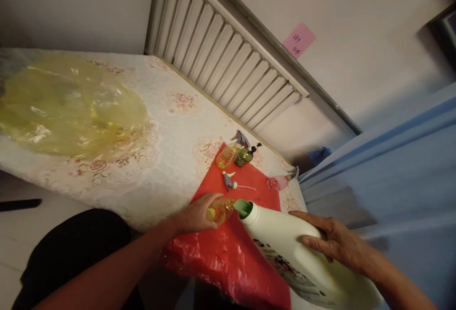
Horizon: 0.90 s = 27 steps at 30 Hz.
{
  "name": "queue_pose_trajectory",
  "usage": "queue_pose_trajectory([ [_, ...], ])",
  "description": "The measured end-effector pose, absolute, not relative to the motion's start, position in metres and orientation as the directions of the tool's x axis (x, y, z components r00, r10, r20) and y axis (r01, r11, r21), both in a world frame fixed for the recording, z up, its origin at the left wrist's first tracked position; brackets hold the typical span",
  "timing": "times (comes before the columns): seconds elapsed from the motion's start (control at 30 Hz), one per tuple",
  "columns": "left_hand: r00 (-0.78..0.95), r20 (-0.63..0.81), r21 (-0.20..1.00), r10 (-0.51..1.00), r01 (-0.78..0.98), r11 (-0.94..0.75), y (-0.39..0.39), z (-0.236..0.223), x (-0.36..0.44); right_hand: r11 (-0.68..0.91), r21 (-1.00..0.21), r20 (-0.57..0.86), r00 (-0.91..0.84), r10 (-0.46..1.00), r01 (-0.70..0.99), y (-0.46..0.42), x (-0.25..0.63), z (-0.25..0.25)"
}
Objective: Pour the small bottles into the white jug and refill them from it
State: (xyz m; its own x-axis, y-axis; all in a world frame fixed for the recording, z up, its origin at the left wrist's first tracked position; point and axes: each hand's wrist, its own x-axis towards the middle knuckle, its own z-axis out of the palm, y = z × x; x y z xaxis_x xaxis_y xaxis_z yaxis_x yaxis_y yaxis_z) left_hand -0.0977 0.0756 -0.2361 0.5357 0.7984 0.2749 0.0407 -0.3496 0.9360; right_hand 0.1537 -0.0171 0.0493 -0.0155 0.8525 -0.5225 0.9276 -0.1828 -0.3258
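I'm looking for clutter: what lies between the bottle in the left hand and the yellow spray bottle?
Between the held bottle and the spray bottle, the head view shows a loose grey spray head on the red sheet.

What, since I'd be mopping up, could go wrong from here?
The big jug is tipped toward the small bottle, so liquid might spill onto the red sheet. Only the left hand holds that bottle; a bump from the jug could knock it loose. The spray top lying nearby might get splashed.
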Motion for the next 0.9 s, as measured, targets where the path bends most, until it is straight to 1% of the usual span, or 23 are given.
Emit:
queue_pose_trajectory([
  [0.17, 0.532, 0.261, 0.936, 0.805, 0.063, -0.345, 0.0752, -0.2385, -0.0966, -0.181, -0.354, -0.526, -0.035, 0.850, 0.917, -0.0166, 0.1537, 0.0494],
  [0.3, 0.544, 0.261, 0.933, 0.798, 0.070, -0.353, 0.0762, -0.2389, -0.0968, -0.153, -0.352, -0.510, -0.052, 0.858, 0.923, -0.0160, 0.1513, 0.0507],
  [0.6, 0.551, 0.264, 0.931, 0.792, 0.070, -0.359, 0.0759, -0.2355, -0.0980, -0.172, -0.341, -0.515, -0.030, 0.857, 0.924, -0.0164, 0.1538, 0.0500],
  [0.8, 0.543, 0.255, 0.935, 0.800, 0.072, -0.347, 0.0751, -0.2364, -0.0972, -0.164, -0.368, -0.509, -0.051, 0.859, 0.915, -0.0164, 0.1506, 0.0523],
  [0.9, 0.544, 0.258, 0.935, 0.798, 0.068, -0.348, 0.0750, -0.2379, -0.0971, -0.173, -0.360, -0.518, -0.042, 0.855, 0.917, -0.0164, 0.1496, 0.0527],
])
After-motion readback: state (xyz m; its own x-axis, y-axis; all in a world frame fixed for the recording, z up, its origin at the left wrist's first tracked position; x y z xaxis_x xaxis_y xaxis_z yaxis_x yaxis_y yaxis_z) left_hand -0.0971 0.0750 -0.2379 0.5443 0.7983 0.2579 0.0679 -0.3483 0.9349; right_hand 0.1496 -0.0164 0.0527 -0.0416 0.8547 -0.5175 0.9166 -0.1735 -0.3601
